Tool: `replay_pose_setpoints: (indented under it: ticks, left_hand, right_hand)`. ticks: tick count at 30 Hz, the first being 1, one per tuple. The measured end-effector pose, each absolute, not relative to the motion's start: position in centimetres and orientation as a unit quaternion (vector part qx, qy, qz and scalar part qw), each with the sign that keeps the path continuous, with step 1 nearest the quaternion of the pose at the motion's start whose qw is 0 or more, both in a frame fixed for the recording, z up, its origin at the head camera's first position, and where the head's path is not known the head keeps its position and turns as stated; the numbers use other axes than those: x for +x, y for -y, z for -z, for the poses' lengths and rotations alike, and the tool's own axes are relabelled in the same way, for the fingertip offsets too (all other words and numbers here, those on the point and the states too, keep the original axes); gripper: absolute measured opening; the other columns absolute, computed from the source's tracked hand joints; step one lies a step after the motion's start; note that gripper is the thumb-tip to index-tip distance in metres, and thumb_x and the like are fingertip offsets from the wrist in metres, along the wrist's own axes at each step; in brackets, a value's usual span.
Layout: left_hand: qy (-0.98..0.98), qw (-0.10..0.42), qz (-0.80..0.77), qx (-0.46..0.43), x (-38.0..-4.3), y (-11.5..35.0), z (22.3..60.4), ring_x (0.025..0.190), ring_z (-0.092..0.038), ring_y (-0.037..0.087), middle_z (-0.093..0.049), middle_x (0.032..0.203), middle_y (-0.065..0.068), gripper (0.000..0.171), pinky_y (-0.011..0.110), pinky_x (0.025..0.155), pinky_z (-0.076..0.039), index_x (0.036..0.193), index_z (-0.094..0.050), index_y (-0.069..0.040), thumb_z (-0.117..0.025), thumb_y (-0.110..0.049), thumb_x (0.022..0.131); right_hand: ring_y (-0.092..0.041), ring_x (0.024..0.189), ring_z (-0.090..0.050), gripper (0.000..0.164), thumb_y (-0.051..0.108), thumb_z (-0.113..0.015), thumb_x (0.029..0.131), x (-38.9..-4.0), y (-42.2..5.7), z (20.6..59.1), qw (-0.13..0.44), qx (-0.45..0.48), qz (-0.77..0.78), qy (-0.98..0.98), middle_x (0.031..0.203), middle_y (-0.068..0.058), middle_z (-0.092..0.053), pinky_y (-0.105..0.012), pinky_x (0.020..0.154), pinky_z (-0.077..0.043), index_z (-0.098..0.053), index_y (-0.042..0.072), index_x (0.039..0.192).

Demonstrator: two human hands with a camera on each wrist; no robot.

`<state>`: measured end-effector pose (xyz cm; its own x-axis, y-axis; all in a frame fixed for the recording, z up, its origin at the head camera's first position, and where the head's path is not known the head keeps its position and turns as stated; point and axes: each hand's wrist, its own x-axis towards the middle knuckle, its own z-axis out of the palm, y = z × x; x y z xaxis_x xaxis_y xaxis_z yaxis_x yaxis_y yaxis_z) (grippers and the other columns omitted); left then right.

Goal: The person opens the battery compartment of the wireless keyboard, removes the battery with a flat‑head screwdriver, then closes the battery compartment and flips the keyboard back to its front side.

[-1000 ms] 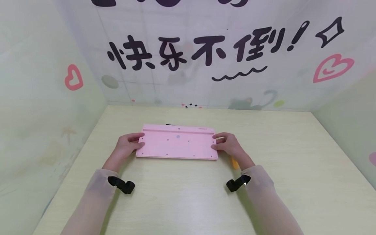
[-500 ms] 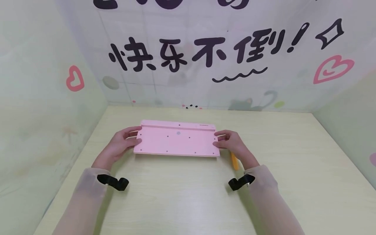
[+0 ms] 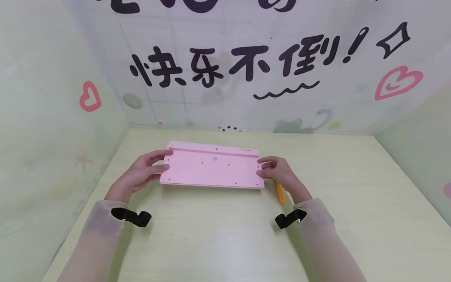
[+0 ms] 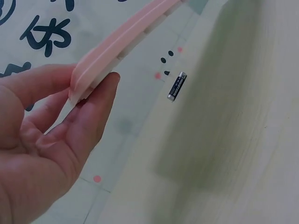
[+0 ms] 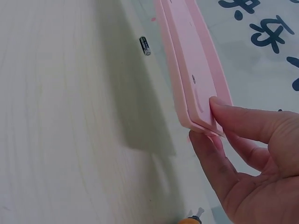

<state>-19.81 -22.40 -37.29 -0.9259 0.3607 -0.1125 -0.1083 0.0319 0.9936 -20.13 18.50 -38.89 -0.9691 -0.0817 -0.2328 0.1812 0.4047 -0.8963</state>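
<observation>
A pink keyboard [image 3: 211,168], its screwed underside towards the head camera, is held up over the table by both hands. My left hand [image 3: 142,170] pinches its left end, thumb on the underside and fingers around the other face; a row of keys [image 4: 135,44] shows along that face. At the other end, my right hand [image 3: 280,171] grips the corner between thumb and fingers. A small dark AAA-like battery [image 4: 177,86] lies on the table beyond the keyboard, which hides it from the head view.
An orange-handled tool [image 3: 281,193] lies on the table [image 3: 218,235] beside the right wrist, partly covered by that hand. Printed fabric walls [image 3: 225,105] enclose the table at the back and both sides.
The keyboard has risen and tipped, its far edge higher and its left end lifted more. The left hand has moved up and left, the right slightly rightward; the dark bit behind the keyboard is now hidden.
</observation>
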Motion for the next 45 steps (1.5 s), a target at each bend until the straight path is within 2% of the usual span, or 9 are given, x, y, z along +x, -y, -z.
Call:
replay_pose_setpoints:
  ticks: [6, 14, 18, 27, 35, 40, 45]
  left_hand:
    - [-0.706, 0.162, -0.682, 0.101, -19.7, 22.5, 36.7, 0.090, -0.059, 0.015, -0.042, 0.127, 0.007, 0.052, 0.032, 0.070, -0.053, 0.136, -0.039, -0.004, -0.060, -0.006, 0.088]
    - [-0.700, 0.177, -0.683, 0.106, -19.3, 22.5, 35.5, 0.093, -0.060, 0.016, -0.051, 0.120, 0.005, 0.055, 0.031, 0.072, -0.053, 0.137, -0.036, -0.002, -0.060, -0.004, 0.088]
    - [-0.701, 0.177, -0.681, 0.118, -19.0, 22.3, 34.7, 0.093, -0.060, 0.018, -0.051, 0.120, 0.007, 0.053, 0.032, 0.072, -0.053, 0.137, -0.037, -0.003, -0.059, -0.003, 0.088]
    - [-0.711, 0.145, -0.676, 0.127, -18.3, 21.2, 32.1, 0.094, -0.057, 0.019, -0.045, 0.123, 0.013, 0.053, 0.032, 0.072, -0.053, 0.137, -0.042, -0.009, -0.061, -0.005, 0.087]
    - [-0.684, 0.118, -0.708, 0.132, -17.9, 20.5, 30.5, 0.094, -0.054, 0.019, -0.044, 0.119, 0.014, 0.047, 0.030, 0.068, -0.053, 0.133, -0.047, -0.011, -0.059, -0.003, 0.088]
    - [-0.664, 0.100, -0.729, 0.132, -17.8, 20.1, 29.6, 0.090, -0.056, 0.018, -0.045, 0.118, 0.015, 0.044, 0.027, 0.067, -0.053, 0.131, -0.050, -0.011, -0.058, -0.003, 0.088]
    - [-0.652, 0.084, -0.743, 0.125, -17.7, 19.8, 28.6, 0.085, -0.059, 0.017, -0.048, 0.115, 0.014, 0.042, 0.025, 0.066, -0.053, 0.129, -0.052, -0.011, -0.057, -0.003, 0.089]
  right_hand:
    - [-0.024, 0.083, -0.053, 0.041, 0.006, -0.071, 0.079, -20.4, -18.0, 39.3, 0.121, 0.039, 0.543, -0.830, 0.100, -0.015, -0.054, -0.025, 0.071, -0.051, -0.057, 0.002, 0.117]
    - [-0.024, 0.086, -0.052, 0.041, 0.004, -0.070, 0.079, -20.4, -17.7, 39.7, 0.124, 0.036, 0.550, -0.825, 0.101, -0.015, -0.053, -0.026, 0.071, -0.052, -0.058, 0.001, 0.118]
    - [-0.024, 0.088, -0.052, 0.041, 0.005, -0.070, 0.080, -20.3, -17.6, 39.9, 0.128, 0.038, 0.547, -0.827, 0.102, -0.014, -0.053, -0.025, 0.071, -0.051, -0.058, 0.003, 0.119]
    - [-0.022, 0.086, -0.054, 0.043, 0.006, -0.069, 0.081, -20.0, -17.2, 39.6, 0.119, 0.012, 0.553, -0.824, 0.106, -0.016, -0.054, -0.024, 0.072, -0.050, -0.056, 0.000, 0.121]
    - [-0.023, 0.089, -0.054, 0.044, 0.008, -0.068, 0.082, -20.0, -16.7, 39.7, 0.113, -0.004, 0.570, -0.814, 0.109, -0.017, -0.053, -0.024, 0.074, -0.050, -0.055, 0.001, 0.123]
    - [-0.021, 0.090, -0.056, 0.043, 0.008, -0.067, 0.083, -19.8, -16.4, 39.9, 0.104, -0.022, 0.581, -0.807, 0.109, -0.018, -0.054, -0.024, 0.073, -0.049, -0.055, -0.002, 0.123]
    - [-0.024, 0.095, -0.055, 0.044, 0.012, -0.067, 0.084, -19.6, -15.9, 39.7, 0.106, -0.028, 0.582, -0.806, 0.112, -0.017, -0.053, -0.026, 0.078, -0.048, -0.055, 0.001, 0.124]
